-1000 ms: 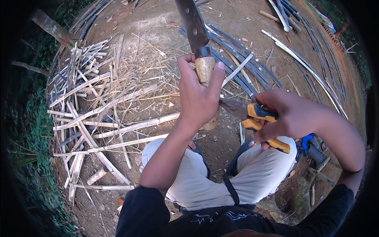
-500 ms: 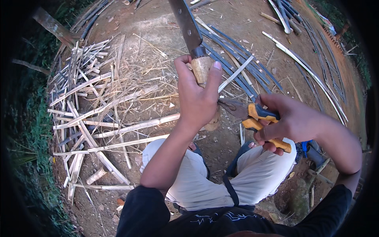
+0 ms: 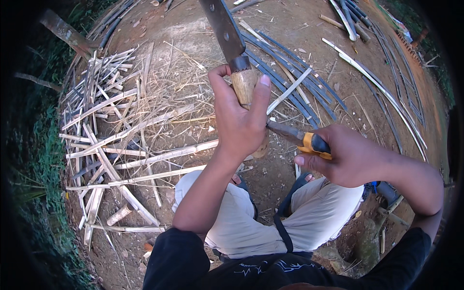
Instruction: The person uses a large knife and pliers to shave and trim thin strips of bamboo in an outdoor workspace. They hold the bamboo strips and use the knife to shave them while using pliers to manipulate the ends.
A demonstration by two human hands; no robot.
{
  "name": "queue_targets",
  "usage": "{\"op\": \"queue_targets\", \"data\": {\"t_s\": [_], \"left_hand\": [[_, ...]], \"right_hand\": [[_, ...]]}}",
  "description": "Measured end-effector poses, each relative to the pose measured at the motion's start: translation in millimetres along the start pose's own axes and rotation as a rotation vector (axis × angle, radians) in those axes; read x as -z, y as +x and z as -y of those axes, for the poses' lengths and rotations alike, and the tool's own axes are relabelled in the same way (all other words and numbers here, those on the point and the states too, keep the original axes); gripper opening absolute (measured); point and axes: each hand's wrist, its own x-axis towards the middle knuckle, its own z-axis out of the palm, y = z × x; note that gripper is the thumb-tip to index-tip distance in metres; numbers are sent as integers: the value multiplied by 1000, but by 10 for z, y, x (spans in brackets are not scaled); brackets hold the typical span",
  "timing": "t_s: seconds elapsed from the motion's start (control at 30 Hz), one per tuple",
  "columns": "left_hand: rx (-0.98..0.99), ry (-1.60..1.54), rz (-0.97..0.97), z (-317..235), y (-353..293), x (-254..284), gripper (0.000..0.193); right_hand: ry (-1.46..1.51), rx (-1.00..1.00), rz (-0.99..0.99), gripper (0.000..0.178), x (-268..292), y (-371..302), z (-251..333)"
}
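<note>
My left hand (image 3: 240,123) is wrapped round the wooden handle of a machete (image 3: 244,86). Its dark broad blade points up and away, past the upper edge of the picture. A dark collar joins blade and handle, and the handle's lower end shows partly below the hand. Closed in my right hand (image 3: 355,157) is a pair of pliers (image 3: 315,145) with yellow and black grips. The metal jaws point left and reach close to the underside of my left hand. Whether they touch the handle there is hidden.
Split bamboo pieces (image 3: 108,169) lie heaped on the ground at left, beside thin shavings (image 3: 169,87). Dark bamboo strips (image 3: 290,72) lie ahead, and long pale strips (image 3: 382,82) curve at far right. My legs are bent below, and a tree trunk (image 3: 67,31) stands far left.
The pliers' handles have come together in my right hand, and more of them is covered by it. The machete has shifted slightly left with my left hand.
</note>
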Motion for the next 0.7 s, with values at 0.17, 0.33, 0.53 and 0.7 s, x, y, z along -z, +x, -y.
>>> {"op": "queue_targets", "data": {"t_s": [0.17, 0.33, 0.53, 0.7], "left_hand": [[0, -30, 6, 0, 20, 13, 42], [-7, -35, 8, -38, 24, 26, 44], [-33, -81, -13, -108, 12, 21, 48], [-142, 22, -22, -53, -11, 49, 47]], "right_hand": [[-200, 85, -178, 22, -22, 0, 12], [-304, 120, -269, 13, -113, -17, -60], [-147, 113, -195, 22, -166, -63, -13], [-4, 31, -28, 34, -149, -126, -1]]}}
